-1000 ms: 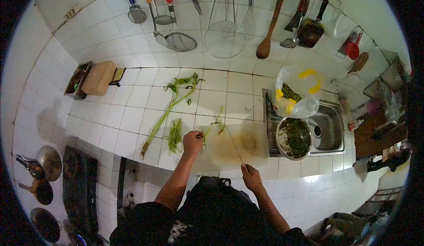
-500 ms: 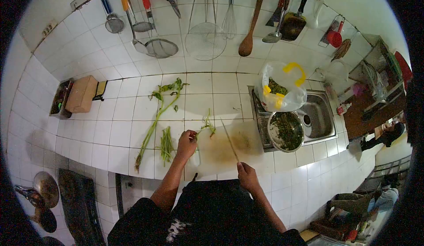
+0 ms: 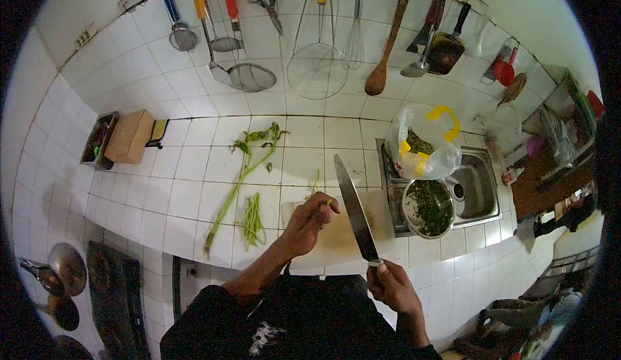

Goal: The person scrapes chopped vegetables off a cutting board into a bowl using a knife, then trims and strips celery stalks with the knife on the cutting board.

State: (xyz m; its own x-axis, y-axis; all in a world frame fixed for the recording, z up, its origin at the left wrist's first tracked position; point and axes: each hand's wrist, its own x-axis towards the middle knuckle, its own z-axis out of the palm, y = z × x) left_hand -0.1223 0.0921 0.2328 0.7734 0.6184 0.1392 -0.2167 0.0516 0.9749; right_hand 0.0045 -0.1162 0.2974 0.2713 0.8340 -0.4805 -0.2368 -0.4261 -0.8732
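Left hand [image 3: 309, 221] pinched a green stem [image 3: 325, 202] just left of the knife [image 3: 354, 208] — blade pointing away, gripped by the right hand [image 3: 391, 284].

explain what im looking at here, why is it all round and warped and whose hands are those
There is no machine here. A person wears a camera on their head, looking down at their own two bare hands; the wide lens bends the view into a circle.

The right hand has its grip on the handle of a long knife, blade raised and pointing away. The left hand pinches a small green stem piece over a cutting board.

On the white tiled counter lie a long leafy stalk and a small bunch of cut stems. To the right, at the sink, a metal bowl holds chopped greens, with a plastic bag of greens behind it. Ladles, strainers, scissors and a wooden spoon hang on the wall.
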